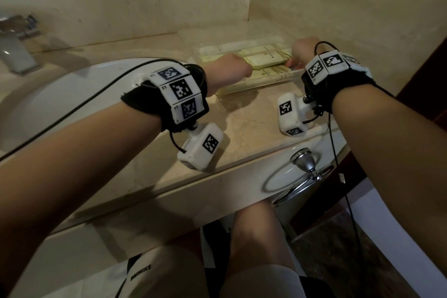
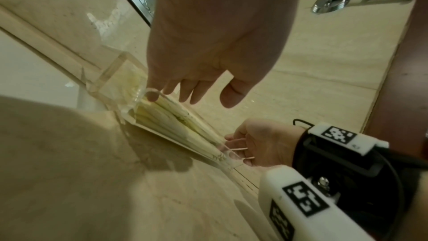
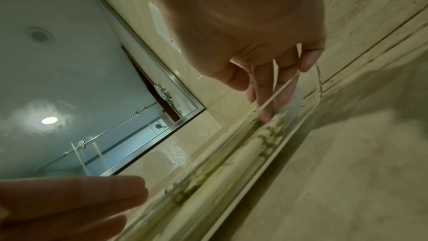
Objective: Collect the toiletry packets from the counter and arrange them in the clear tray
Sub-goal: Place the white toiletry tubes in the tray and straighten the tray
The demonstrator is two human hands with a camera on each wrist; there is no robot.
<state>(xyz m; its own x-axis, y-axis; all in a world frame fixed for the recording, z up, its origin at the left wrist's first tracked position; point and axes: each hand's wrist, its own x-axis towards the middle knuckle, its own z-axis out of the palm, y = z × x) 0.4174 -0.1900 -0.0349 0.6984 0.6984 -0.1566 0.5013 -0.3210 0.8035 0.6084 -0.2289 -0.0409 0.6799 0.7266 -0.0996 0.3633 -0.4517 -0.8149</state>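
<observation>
A clear tray sits on the marble counter in the back right corner. Several cream and yellow toiletry packets lie flat inside it, side by side. My left hand is at the tray's left end, its fingers nearly straight and its fingertips touching the packets' ends. My right hand is at the right end, with straight fingers reaching down into the tray. Its index fingertip presses on a packet. Neither hand grips anything.
Marble walls stand directly behind and to the right of the tray. A white sink basin and a chrome faucet are on the left. A chrome towel ring hangs below the counter's front edge. A mirror is on the wall.
</observation>
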